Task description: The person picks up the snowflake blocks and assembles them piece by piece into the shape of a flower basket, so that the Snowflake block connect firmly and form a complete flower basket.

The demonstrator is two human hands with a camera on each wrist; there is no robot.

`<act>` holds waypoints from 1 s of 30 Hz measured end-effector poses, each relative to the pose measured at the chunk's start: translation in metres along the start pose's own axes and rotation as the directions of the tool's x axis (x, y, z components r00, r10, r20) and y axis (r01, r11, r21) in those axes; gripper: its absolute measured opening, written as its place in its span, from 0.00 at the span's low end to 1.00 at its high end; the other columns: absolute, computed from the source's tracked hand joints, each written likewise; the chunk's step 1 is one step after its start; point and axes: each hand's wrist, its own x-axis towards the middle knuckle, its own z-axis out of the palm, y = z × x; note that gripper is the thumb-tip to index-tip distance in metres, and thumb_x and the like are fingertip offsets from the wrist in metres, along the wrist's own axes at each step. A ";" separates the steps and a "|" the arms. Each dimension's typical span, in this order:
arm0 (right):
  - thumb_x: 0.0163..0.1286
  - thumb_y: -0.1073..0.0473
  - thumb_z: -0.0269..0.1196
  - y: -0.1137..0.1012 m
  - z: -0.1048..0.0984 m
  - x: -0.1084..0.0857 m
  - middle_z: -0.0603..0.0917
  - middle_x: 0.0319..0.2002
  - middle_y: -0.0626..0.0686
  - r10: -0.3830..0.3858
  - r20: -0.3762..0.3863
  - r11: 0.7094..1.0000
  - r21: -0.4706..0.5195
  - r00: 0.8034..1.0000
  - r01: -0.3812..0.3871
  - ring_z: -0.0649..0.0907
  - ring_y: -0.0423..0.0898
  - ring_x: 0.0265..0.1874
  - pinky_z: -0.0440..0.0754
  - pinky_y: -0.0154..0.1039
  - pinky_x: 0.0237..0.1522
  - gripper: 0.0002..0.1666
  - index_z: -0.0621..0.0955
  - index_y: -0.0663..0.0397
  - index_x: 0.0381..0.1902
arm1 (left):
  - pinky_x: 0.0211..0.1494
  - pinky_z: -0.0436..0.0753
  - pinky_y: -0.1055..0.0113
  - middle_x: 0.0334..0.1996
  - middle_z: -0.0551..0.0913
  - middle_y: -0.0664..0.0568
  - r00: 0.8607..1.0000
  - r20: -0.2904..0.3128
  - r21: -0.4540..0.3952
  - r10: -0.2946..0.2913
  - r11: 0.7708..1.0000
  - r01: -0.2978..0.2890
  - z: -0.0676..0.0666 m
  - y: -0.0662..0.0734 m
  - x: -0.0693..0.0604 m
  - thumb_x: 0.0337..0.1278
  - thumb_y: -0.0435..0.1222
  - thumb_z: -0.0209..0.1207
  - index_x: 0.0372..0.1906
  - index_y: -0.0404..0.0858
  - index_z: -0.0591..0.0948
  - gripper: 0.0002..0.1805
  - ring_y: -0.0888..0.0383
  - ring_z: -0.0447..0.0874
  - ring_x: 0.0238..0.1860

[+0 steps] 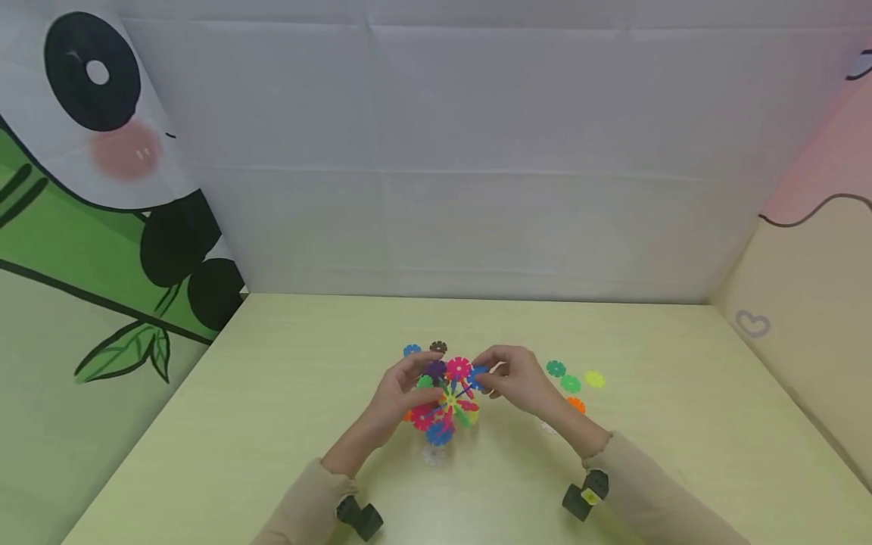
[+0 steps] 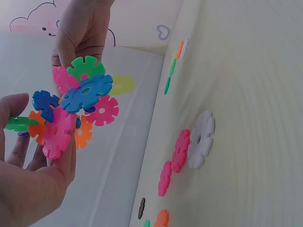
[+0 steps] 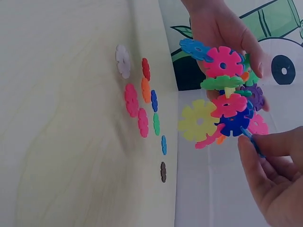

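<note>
A ball-like cluster of interlocking plastic snowflake discs (image 1: 450,405), in pink, blue, green, yellow, orange and purple, is held above the table. My left hand (image 1: 400,390) grips it from the left side, thumb and fingers around its edge discs. On the right, my right hand (image 1: 519,378) pinches a blue disc (image 3: 253,142) between thumb and fingertips. That disc meets a dark blue disc (image 3: 235,122) of the cluster in the right wrist view; whether their slots are joined I cannot tell. A blue disc (image 2: 88,93) and a pink disc (image 2: 59,132) face the left wrist camera.
Loose discs lie on the pale table (image 1: 272,454). To the right are two green ones, a yellow disc (image 1: 595,378) and an orange disc (image 1: 576,405). Below the cluster lies a white disc (image 1: 434,454); a brown disc (image 1: 438,347) sits behind it. A white wall (image 1: 477,227) stands at the back.
</note>
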 end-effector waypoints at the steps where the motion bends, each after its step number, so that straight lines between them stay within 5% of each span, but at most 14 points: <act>1: 0.62 0.74 0.62 0.000 0.000 0.000 0.82 0.30 0.56 0.001 -0.001 1.000 0.001 1.000 -0.001 0.84 0.61 0.27 0.84 0.39 0.27 0.09 0.80 0.72 0.41 | 0.64 0.64 0.47 0.64 0.69 0.40 1.000 -0.007 -0.003 -0.008 1.000 0.008 0.001 0.000 0.000 0.59 0.29 0.60 0.63 0.31 0.69 0.27 0.43 0.62 0.66; 8: 0.62 0.75 0.62 0.000 0.008 -0.004 0.81 0.31 0.59 -0.015 -0.107 0.999 0.048 0.994 0.020 0.83 0.64 0.28 0.84 0.39 0.29 0.09 0.80 0.73 0.41 | 0.68 0.55 0.42 0.65 0.66 0.42 0.999 0.045 0.089 0.008 0.996 -0.012 0.005 0.004 -0.003 0.54 0.30 0.65 0.67 0.36 0.67 0.34 0.44 0.58 0.68; 13: 0.61 0.75 0.63 0.000 0.010 -0.006 0.82 0.32 0.60 -0.035 -0.129 0.998 0.045 0.991 0.041 0.84 0.60 0.27 0.84 0.42 0.30 0.10 0.80 0.73 0.42 | 0.62 0.69 0.49 0.63 0.68 0.44 0.997 0.078 0.149 -0.008 0.989 -0.004 0.007 0.003 -0.007 0.51 0.32 0.68 0.69 0.40 0.65 0.39 0.46 0.65 0.64; 30: 0.60 0.75 0.64 -0.003 -0.012 0.001 0.84 0.31 0.58 -0.203 -0.272 0.979 -0.045 0.941 0.199 0.83 0.50 0.24 0.83 0.37 0.25 0.10 0.82 0.68 0.41 | 0.63 0.66 0.47 0.62 0.70 0.43 0.997 0.009 0.109 0.074 0.991 -0.075 0.021 0.007 0.011 0.51 0.32 0.68 0.69 0.38 0.65 0.39 0.46 0.65 0.63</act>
